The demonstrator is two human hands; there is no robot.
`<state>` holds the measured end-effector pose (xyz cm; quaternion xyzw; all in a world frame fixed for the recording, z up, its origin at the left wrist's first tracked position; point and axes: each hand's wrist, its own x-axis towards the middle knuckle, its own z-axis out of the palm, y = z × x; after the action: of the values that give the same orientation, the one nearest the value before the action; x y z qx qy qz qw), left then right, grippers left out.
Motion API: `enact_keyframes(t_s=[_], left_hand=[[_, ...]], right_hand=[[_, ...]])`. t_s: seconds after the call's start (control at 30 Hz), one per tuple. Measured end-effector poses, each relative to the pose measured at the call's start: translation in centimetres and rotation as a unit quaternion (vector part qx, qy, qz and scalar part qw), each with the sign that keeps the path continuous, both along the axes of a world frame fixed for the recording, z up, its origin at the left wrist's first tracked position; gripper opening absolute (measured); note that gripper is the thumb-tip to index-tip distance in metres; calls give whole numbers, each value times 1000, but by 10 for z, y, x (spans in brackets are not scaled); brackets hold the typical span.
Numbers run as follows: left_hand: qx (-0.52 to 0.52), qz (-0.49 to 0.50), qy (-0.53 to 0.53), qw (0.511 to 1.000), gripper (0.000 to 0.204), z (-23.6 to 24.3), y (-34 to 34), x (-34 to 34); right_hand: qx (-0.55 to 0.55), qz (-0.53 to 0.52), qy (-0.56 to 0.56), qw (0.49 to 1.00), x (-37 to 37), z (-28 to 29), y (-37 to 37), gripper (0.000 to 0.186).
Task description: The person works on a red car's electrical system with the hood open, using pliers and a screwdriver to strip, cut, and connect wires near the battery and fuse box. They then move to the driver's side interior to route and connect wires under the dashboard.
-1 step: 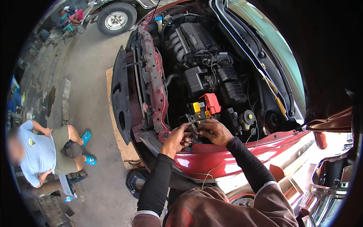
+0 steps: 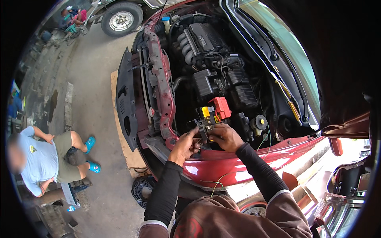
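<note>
Gripping a dark, angular part (image 2: 204,132), left hand (image 2: 185,146) and right hand (image 2: 226,137) near the glossy, curved red fender (image 2: 222,166)

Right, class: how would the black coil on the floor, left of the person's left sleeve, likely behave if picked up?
The black coil would probably flop and sag, since its strands already bend into loops. It may feel fairly heavy, as many strands are bundled together. Some loops might slip loose, because I can't see a tie.

Just below centre, the left hand (image 2: 183,148) and right hand (image 2: 226,137) partly hide a dark part (image 2: 203,133); a person's face (image 2: 16,154), far left, is blurred.
</note>
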<state>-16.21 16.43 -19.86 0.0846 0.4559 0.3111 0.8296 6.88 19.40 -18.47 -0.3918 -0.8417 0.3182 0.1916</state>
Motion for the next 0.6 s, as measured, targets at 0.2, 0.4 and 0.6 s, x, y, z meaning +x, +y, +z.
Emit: enact_keyframes(t_s=[0.2, 0.4, 0.6], left_hand=[[299, 5, 263, 917, 42, 4, -4, 22], [303, -65, 477, 822, 33, -5, 6, 33], [301, -139, 218, 918, 30, -5, 4, 15]], right_hand=[[-3, -28, 32, 999, -11, -5, -2, 19], [-9, -63, 65, 996, -13, -13, -10, 13], [-35, -122, 72, 989, -7, -15, -6, 14]])
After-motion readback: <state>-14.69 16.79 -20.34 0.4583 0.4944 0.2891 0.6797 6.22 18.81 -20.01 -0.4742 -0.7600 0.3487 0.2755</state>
